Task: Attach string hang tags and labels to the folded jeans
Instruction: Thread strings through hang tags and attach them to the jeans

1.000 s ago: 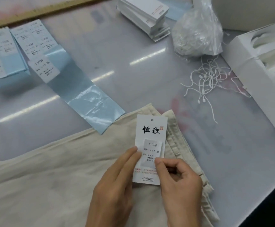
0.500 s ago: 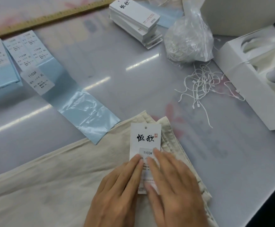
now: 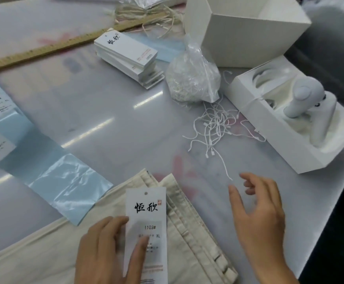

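Cream folded jeans (image 3: 191, 238) lie at the table's near edge. A white hang tag (image 3: 146, 210) with black characters and a size sticker reading 1103# XL lies on them. My left hand (image 3: 105, 251) holds the tag, thumb on its face and fingers at its left edge. My right hand (image 3: 259, 218) hovers open to the right of the jeans, fingers spread above the table, just short of a loose pile of white tag strings (image 3: 216, 126).
A stack of blank hang tags (image 3: 126, 56) and a clear bag of strings (image 3: 191, 78) sit farther back. Sticker sheets on blue backing (image 3: 60, 185) lie left. A white open box (image 3: 247, 31) and a tray holding a white device (image 3: 302, 103) stand right. A wooden ruler (image 3: 44, 50) runs behind.
My right hand has lifted off the sticker on the tag and moved right toward the loose strings. My left hand now holds the tag with its thumb on top.
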A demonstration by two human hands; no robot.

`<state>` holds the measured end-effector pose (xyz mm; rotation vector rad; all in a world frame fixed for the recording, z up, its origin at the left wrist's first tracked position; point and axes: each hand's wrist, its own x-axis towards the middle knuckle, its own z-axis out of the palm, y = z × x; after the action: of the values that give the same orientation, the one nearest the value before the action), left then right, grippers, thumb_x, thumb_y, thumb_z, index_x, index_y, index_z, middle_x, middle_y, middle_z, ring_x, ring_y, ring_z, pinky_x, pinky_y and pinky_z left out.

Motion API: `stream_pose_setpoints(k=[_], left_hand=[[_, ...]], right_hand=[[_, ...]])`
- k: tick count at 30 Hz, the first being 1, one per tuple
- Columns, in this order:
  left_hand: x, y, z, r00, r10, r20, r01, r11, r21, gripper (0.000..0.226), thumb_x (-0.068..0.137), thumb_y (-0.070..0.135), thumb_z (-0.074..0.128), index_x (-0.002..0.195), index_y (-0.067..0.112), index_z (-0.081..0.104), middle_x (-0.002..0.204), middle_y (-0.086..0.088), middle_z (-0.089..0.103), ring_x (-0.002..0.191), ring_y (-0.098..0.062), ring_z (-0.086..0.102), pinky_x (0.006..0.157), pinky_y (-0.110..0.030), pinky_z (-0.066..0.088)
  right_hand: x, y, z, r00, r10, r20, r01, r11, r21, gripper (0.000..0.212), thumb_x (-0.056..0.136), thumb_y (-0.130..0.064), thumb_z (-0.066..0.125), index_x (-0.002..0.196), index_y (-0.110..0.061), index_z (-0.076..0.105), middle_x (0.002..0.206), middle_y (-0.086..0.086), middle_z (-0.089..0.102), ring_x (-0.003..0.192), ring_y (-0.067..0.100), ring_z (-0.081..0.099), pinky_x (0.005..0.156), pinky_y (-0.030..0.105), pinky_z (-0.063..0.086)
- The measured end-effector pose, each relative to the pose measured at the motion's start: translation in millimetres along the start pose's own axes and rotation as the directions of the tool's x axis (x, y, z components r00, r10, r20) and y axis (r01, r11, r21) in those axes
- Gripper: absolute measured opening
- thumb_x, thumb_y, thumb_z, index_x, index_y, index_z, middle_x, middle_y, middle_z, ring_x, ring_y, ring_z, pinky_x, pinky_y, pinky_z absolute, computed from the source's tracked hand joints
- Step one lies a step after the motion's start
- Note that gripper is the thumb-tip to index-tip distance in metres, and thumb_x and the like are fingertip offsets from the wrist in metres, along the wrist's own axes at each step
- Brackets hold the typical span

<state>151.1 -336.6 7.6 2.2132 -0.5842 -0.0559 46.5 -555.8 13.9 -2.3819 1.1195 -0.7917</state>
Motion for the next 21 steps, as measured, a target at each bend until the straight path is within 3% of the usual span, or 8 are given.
stream_pose_setpoints(k=[3, 6, 8, 10, 12, 15, 18, 21], left_hand=[[10, 15, 10, 0.993, -0.073, -0.093, 0.079, 0.994, 0.070, 0.072, 0.074, 0.058, 0.062, 0.113, -0.002, 0.069, 0.090, -0.009, 0.065, 0.074, -0.039, 0.064, 0.071, -0.046, 0.052], [24, 29, 16, 0.981, -0.160, -0.110, 0.171, 0.981, 0.094, 0.067, 0.078, 0.054, 0.074, 0.126, 0.008, 0.065, 0.105, -0.009, 0.067, 0.093, -0.039, 0.063, 0.081, -0.055, 0.051], [30, 31, 18, 0.961, -0.267, -0.076, 0.273, 0.960, 0.068, 0.050, 0.079, 0.054, 0.081, 0.118, 0.026, 0.068, 0.104, 0.003, 0.062, 0.097, -0.030, 0.058, 0.089, -0.056, 0.047], [33, 32, 17, 0.943, -0.332, -0.037, 0.330, 0.943, -0.044, 0.039, 0.073, 0.049, 0.085, 0.104, 0.043, 0.062, 0.095, 0.017, 0.060, 0.090, -0.018, 0.058, 0.086, -0.052, 0.049], [33, 28, 13, 0.930, -0.367, -0.022, 0.358, 0.918, -0.173, 0.040, 0.074, 0.043, 0.085, 0.101, 0.046, 0.056, 0.091, 0.023, 0.064, 0.079, -0.008, 0.063, 0.070, -0.033, 0.054], [32, 17, 4, 0.936, -0.353, -0.010, 0.334, 0.894, -0.300, 0.034, 0.079, 0.026, 0.084, 0.100, 0.040, 0.062, 0.087, 0.022, 0.070, 0.073, -0.004, 0.068, 0.056, -0.011, 0.049], [34, 8, -5, 0.924, -0.381, 0.035, 0.353, 0.814, -0.461, 0.030, 0.084, 0.019, 0.081, 0.104, 0.035, 0.065, 0.082, 0.006, 0.076, 0.072, -0.011, 0.073, 0.059, -0.019, 0.056], [34, 6, -9, 0.918, -0.390, 0.074, 0.368, 0.766, -0.527, 0.025, 0.088, 0.018, 0.077, 0.106, 0.033, 0.067, 0.084, 0.003, 0.078, 0.078, -0.014, 0.075, 0.061, -0.026, 0.060]], right_hand=[[22, 15, 15, 0.982, 0.157, 0.105, -0.149, 0.986, -0.079, 0.026, 0.087, -0.022, 0.076, 0.109, -0.016, 0.064, 0.100, -0.004, 0.053, 0.095, 0.023, 0.056, 0.087, 0.050, 0.049], [20, 16, 24, 0.993, 0.043, 0.111, -0.037, 0.998, -0.056, 0.010, 0.088, -0.012, 0.073, 0.089, -0.014, 0.063, 0.092, -0.003, 0.054, 0.090, 0.028, 0.056, 0.080, 0.052, 0.049], [20, 18, 24, 0.992, 0.055, 0.116, -0.051, 0.998, -0.033, 0.010, 0.091, -0.009, 0.069, 0.087, -0.013, 0.061, 0.088, -0.001, 0.056, 0.086, 0.030, 0.057, 0.077, 0.046, 0.048], [20, 17, 17, 0.992, 0.040, 0.117, -0.045, 0.998, 0.036, 0.008, 0.094, -0.014, 0.066, 0.089, -0.014, 0.059, 0.084, -0.002, 0.058, 0.079, 0.027, 0.058, 0.071, 0.032, 0.043], [19, 12, 4, 0.995, -0.069, 0.075, 0.061, 0.993, 0.102, 0.009, 0.095, -0.019, 0.066, 0.089, -0.014, 0.062, 0.080, -0.001, 0.061, 0.071, 0.019, 0.057, 0.067, 0.018, 0.041], [14, -3, -17, 0.983, -0.167, 0.079, 0.144, 0.960, 0.241, 0.009, 0.092, -0.023, 0.075, 0.088, -0.020, 0.068, 0.080, -0.006, 0.065, 0.070, 0.014, 0.058, 0.067, 0.016, 0.044], [6, -30, -26, 0.950, -0.219, 0.221, 0.102, 0.890, 0.444, 0.006, 0.087, -0.027, 0.077, 0.086, -0.026, 0.072, 0.081, -0.007, 0.067, 0.070, 0.016, 0.062, 0.068, 0.021, 0.048], [-5, -55, -24, 0.874, -0.323, 0.364, 0.077, 0.830, 0.552, 0.006, 0.083, -0.022, 0.079, 0.089, -0.020, 0.078, 0.086, -0.007, 0.071, 0.076, 0.017, 0.069, 0.071, 0.021, 0.052]])
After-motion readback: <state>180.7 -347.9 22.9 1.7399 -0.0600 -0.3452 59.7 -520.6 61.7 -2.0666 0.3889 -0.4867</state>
